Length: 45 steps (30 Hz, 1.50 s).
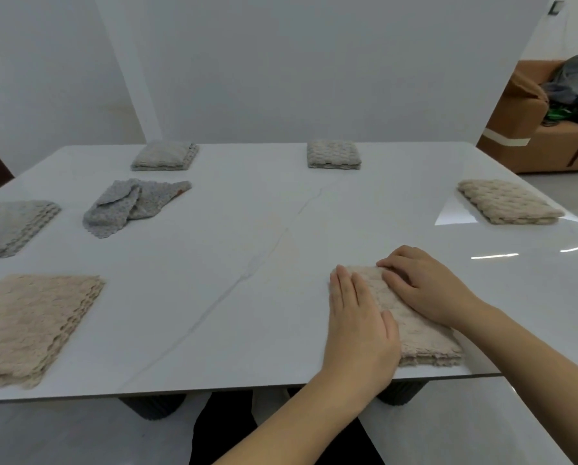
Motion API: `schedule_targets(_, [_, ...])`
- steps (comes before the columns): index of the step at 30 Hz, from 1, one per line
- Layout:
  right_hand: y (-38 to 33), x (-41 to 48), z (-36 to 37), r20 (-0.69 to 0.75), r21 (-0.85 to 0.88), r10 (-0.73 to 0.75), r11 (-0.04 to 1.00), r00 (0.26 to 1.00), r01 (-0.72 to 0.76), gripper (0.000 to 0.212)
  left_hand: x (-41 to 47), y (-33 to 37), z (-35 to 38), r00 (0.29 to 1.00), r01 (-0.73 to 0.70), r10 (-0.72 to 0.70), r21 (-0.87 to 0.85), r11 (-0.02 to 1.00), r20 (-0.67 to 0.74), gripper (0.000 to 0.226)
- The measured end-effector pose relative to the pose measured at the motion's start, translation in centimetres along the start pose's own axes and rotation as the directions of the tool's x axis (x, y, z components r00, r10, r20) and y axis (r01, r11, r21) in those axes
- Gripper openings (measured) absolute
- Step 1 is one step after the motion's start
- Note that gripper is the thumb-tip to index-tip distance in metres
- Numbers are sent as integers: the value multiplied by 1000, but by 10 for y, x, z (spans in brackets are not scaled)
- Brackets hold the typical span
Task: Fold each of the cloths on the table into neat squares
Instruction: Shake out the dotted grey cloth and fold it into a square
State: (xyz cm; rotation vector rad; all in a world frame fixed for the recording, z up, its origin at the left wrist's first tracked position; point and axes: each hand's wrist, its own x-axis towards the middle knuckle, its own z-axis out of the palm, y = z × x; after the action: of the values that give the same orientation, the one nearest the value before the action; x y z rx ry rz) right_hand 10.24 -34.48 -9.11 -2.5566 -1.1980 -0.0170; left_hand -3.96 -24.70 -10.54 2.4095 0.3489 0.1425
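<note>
A folded beige cloth (421,333) lies near the front edge of the white table (247,297), right of centre. My left hand (358,320) lies flat on its left side with straight fingers. My right hand (425,283) presses on its far end, fingers slightly bent. A crumpled grey cloth (130,206) lies unfolded at the left middle. Folded cloths sit around the table: a beige one (32,327) at front left, a grey one (9,226) at the left edge, a pale one (165,156) at back left, another (333,154) at back centre, and a beige one (505,200) at right.
The table's front edge (213,394) runs just below my hands, with dark legs under it. A brown sofa (542,142) with a backpack (572,85) stands beyond the table's right corner. A white wall backs the table.
</note>
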Motion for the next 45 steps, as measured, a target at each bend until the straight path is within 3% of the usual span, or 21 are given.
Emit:
schedule_targets(3, [1, -2, -1, 15, 8, 19, 1000, 1000, -19, 36, 1, -2, -2, 999, 1, -1, 18, 1000, 38, 65])
schedule_targets(13, [-15, -9, 14, 260, -169, 95, 984, 961, -52, 72, 14, -25, -12, 988, -131, 84, 415, 900, 130, 66])
schedule_targets(18, [-21, 2, 5, 287, -186, 97, 982, 953, -44, 63, 17, -33, -32, 981, -147, 84, 381, 913, 177, 67])
schedule_targets(24, [-68, 49, 4, 281, -135, -45, 987, 959, 86, 62, 30, -99, -105, 995, 93, -93, 412, 907, -21, 66])
schedule_targets(30, [-122, 116, 38, 326, -88, -175, 973, 929, 215, 61, 46, -171, -186, 947, 312, -239, 437, 843, -216, 67])
schedule_targets(35, [-154, 164, 63, 356, -79, -177, 973, 918, 218, 60, 80, -226, -231, 883, 454, -314, 462, 762, -350, 67])
schedule_targets(40, [-155, 188, 83, 307, -48, -111, 990, 945, 132, 62, 105, -259, -252, 821, 542, -338, 442, 715, -460, 53])
schedule_targets(45, [-150, 190, 96, 226, -86, -122, 986, 966, 144, 59, 123, -289, -270, 778, 601, -410, 373, 707, -477, 45])
